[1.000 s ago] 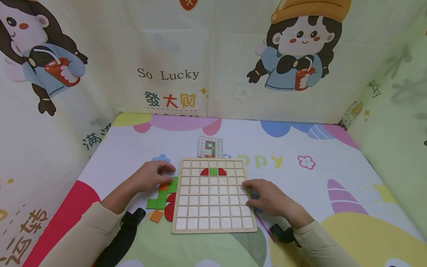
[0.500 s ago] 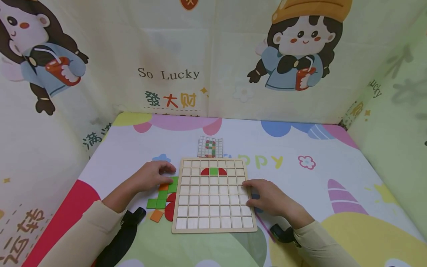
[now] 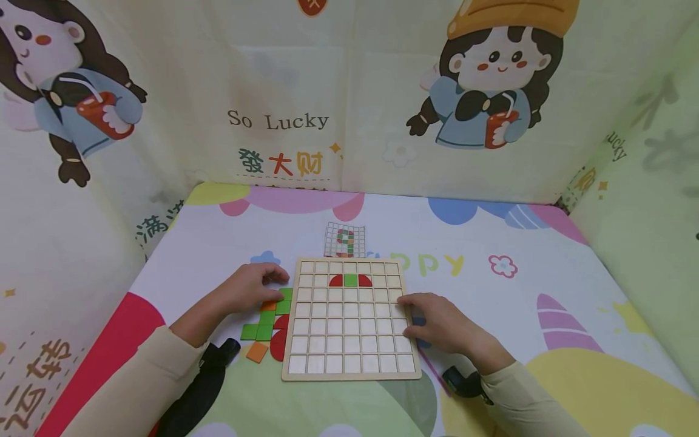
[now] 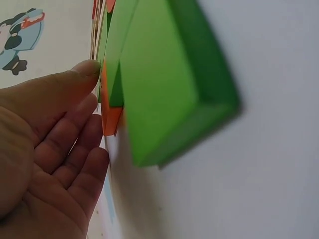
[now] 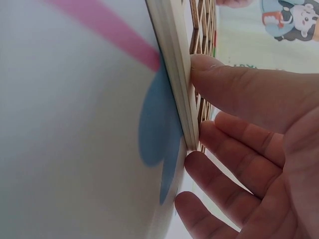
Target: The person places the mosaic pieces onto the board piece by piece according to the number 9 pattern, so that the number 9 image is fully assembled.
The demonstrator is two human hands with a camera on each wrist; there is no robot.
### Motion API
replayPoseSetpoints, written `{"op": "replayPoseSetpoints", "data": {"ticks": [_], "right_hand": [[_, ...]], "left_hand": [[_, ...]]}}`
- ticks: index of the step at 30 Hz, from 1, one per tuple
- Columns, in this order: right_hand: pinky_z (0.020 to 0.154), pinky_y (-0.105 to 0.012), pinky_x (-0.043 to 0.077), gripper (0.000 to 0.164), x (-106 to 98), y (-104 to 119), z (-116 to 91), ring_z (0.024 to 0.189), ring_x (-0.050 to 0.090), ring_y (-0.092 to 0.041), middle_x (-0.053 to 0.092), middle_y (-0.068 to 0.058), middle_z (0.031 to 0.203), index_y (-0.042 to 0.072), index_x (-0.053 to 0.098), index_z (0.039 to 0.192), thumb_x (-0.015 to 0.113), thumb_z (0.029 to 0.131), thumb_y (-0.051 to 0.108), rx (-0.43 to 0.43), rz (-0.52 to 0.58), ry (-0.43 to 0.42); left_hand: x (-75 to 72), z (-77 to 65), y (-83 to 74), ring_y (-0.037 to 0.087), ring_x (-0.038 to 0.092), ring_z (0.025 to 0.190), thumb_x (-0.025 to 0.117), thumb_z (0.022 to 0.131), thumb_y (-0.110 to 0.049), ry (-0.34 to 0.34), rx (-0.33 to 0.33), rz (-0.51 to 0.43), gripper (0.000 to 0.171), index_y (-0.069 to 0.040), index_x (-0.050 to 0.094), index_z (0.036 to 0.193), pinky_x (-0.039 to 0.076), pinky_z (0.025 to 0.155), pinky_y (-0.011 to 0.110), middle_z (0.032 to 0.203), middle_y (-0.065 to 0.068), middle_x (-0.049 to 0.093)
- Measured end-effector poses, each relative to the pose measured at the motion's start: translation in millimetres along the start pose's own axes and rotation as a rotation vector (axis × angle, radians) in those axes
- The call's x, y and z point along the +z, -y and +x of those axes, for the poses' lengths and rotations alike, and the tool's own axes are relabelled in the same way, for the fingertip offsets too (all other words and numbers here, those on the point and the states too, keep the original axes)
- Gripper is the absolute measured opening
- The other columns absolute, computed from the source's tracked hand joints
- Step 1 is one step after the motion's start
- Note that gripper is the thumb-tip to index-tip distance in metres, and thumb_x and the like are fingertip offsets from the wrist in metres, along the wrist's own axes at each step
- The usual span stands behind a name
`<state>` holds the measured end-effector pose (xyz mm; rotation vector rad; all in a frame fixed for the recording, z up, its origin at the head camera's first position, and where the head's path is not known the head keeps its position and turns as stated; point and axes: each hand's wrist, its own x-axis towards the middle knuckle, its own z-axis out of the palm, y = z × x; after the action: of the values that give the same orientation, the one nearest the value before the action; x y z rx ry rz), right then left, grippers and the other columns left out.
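Nearest, at 7 and 5 o'clock, the two pale sleeves (image 3: 136, 388) run in, each with a black wrist device (image 3: 463, 382) at its cuff. Next comes the near rim of the wooden grid board (image 3: 352, 376), which lies flat at the middle of the desk (image 3: 480, 303). Off its 8 o'clock side lies a loose orange tile (image 3: 256, 352), and at 9 o'clock are rounded red pieces (image 3: 278, 345) and a cluster of green tiles (image 3: 264, 332). At 3 o'clock the right hand (image 3: 439, 325) has a relaxed grip, thumb parted from softly bent fingers, the thumb tip resting on the board's rim without clasping it. At 10 o'clock the left hand (image 3: 246, 288) also has a loose grip, thumb apart from curved fingers, holding nothing; it is just beside a second orange tile (image 3: 268, 306), though touch cannot be told. In the board's second row from the far side, a green square (image 3: 351, 280) sits between two red pieces (image 3: 335, 281). Beyond, at 12 o'clock, lies a card (image 3: 355, 241) with a gridded 9, then the printed backdrop (image 3: 371, 73).
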<state>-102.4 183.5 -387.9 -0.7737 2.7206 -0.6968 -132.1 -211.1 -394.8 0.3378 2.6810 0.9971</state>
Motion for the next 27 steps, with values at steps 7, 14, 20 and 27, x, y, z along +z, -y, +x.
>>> {"op": "replayPoseSetpoints", "data": {"ticks": [7, 14, 20, 27], "right_hand": [[0.102, -0.053, 0.043, 0.050, -0.1, 0.8, -0.2, 0.121, 0.057, -0.036, 0.065, -0.012, 0.126, 0.002, 0.063, 0.128, 0.080, 0.083, 0.013, 0.008, 0.012, 0.002], [0.102, -0.053, 0.043, 0.050, -0.4, 1.3, 0.0, 0.121, 0.057, -0.036, 0.065, -0.012, 0.126, 0.001, 0.063, 0.128, 0.080, 0.083, 0.014, 0.012, 0.011, 0.005], [0.101, -0.052, 0.043, 0.050, -0.3, 0.9, 0.3, 0.119, 0.058, -0.035, 0.065, -0.011, 0.124, 0.002, 0.064, 0.127, 0.081, 0.082, 0.014, 0.009, 0.005, 0.002], [0.101, -0.052, 0.043, 0.049, 0.1, 0.4, 0.4, 0.119, 0.058, -0.035, 0.065, -0.011, 0.124, 0.002, 0.064, 0.127, 0.081, 0.082, 0.013, 0.006, 0.006, 0.003]], "left_hand": [[0.2, 0.5, -0.2, 0.028, 0.059, 0.107, 0.076, 0.087, -0.013, -0.002, 0.002, 0.012, 0.031, -0.005, 0.068, 0.115, 0.050, 0.095, 0.046, 0.112, 0.005, 0.067], [-1.0, 0.8, -2.2, 0.029, 0.059, 0.107, 0.076, 0.087, -0.014, 0.000, -0.004, 0.019, 0.031, -0.005, 0.068, 0.115, 0.050, 0.095, 0.046, 0.112, 0.006, 0.067], [-1.0, 1.6, -2.0, 0.028, 0.059, 0.106, 0.076, 0.088, -0.015, -0.005, -0.006, 0.026, 0.029, -0.006, 0.068, 0.114, 0.051, 0.094, 0.046, 0.111, 0.005, 0.067], [-0.1, 2.1, -2.0, 0.026, 0.059, 0.104, 0.076, 0.087, -0.014, -0.006, 0.000, 0.021, 0.027, -0.006, 0.068, 0.112, 0.051, 0.094, 0.045, 0.109, 0.004, 0.067]]}}
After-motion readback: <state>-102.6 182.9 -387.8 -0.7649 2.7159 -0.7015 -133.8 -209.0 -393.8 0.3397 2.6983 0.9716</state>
